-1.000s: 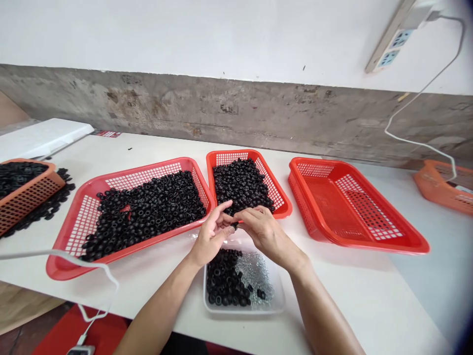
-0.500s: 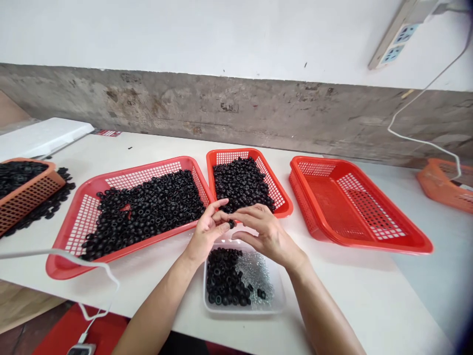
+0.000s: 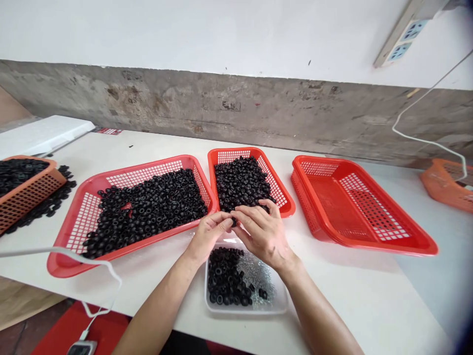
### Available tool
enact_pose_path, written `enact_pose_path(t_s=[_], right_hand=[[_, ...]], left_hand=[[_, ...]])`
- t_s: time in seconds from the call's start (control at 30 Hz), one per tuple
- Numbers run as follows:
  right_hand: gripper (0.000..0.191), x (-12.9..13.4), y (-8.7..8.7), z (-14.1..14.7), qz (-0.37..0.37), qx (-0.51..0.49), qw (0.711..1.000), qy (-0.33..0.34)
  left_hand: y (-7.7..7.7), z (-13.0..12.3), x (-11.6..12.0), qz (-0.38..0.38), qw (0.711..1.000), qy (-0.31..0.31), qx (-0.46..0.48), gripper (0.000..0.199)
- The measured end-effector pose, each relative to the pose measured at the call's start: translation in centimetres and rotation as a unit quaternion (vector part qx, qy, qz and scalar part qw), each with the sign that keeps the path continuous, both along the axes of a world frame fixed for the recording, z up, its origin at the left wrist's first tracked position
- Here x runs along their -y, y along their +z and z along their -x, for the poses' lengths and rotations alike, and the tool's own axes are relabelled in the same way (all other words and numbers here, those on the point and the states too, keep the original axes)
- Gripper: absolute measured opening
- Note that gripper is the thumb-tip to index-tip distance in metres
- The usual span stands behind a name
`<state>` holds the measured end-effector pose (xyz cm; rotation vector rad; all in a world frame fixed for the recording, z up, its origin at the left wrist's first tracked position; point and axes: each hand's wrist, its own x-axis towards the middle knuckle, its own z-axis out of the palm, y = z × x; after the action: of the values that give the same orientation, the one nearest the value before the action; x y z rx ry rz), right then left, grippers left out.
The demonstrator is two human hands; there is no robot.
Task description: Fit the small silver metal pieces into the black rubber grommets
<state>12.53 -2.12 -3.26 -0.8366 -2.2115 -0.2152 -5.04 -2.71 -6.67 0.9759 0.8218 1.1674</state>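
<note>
Head view: left hand (image 3: 210, 236) and right hand (image 3: 263, 234) pinching black rubber ring (image 3: 233, 222) between fingertips, above clear plastic tray (image 3: 246, 309), placed within close reach, holding silvery beads (image 3: 256, 278); red basket (image 3: 236, 150) just behind.

- bright, even light, source not in view
- soft shadows on the table (image 3: 369, 291) beside the red basket (image 3: 364, 244)
- wide-angle bowing along the wall (image 3: 236, 108)
- dark blurred smudge past the table's right end (image 3: 463, 315)
- center sharp
</note>
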Motion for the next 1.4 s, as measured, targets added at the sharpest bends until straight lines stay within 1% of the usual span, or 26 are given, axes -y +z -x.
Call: enact_pose_path(t_s=[0.17, 0.27, 0.37, 0.53, 0.7, 0.87, 1.1, 1.27, 1.4], right_hand=[[0.027, 0.4, 0.3, 0.3, 0.019, 0.020, 1.000, 0.001], [0.027, 0.5, 0.2, 0.5, 0.027, 0.036, 0.999, -0.003], [0.024, 0.5, 0.0, 0.6, 0.018, 0.051, 0.999, -0.002], [0.022, 0.4, -0.5, 0.4, -0.014, 0.053, 0.998, -0.003], [0.024, 0.0, -0.5, -0.2, -0.017, 0.047, 0.999, -0.015], [0.029, -0.3, -1.1, -0.3, -0.014, 0.060, 0.998, 0.013], [0.035, -0.6, -2.3, -0.1, 0.018, 0.033, 0.999, 0.036], [0.033, -0.7, -2.6, 0.1, -0.004, 0.014, 0.999, 0.052], [0.035, -0.7, -2.9, 0.3, -0.009, -0.029, 0.998, 0.062]], left_hand=[[0.1, 0.1, 0.0, 0.020, 0.999, 0.000, 0.025, 0.024], [0.2, -0.1, 0.0, 0.014, 0.999, 0.001, 0.033, 0.020], [0.1, -0.3, 0.1, 0.008, 0.999, 0.001, 0.032, 0.019], [-0.2, -0.5, 0.1, 0.017, 0.998, -0.008, 0.052, 0.024], [-0.4, -0.5, 0.2, 0.059, 0.994, -0.053, 0.069, 0.032], [-0.4, -0.6, 0.0, 0.056, 0.996, -0.044, 0.060, 0.034], [-0.6, -0.9, 0.0, 0.052, 0.997, -0.018, 0.054, 0.038], [-0.5, -0.9, 0.1, 0.045, 0.998, -0.009, 0.051, 0.037], [-0.3, -1.0, 0.3, 0.034, 0.998, -0.013, 0.050, 0.037]])
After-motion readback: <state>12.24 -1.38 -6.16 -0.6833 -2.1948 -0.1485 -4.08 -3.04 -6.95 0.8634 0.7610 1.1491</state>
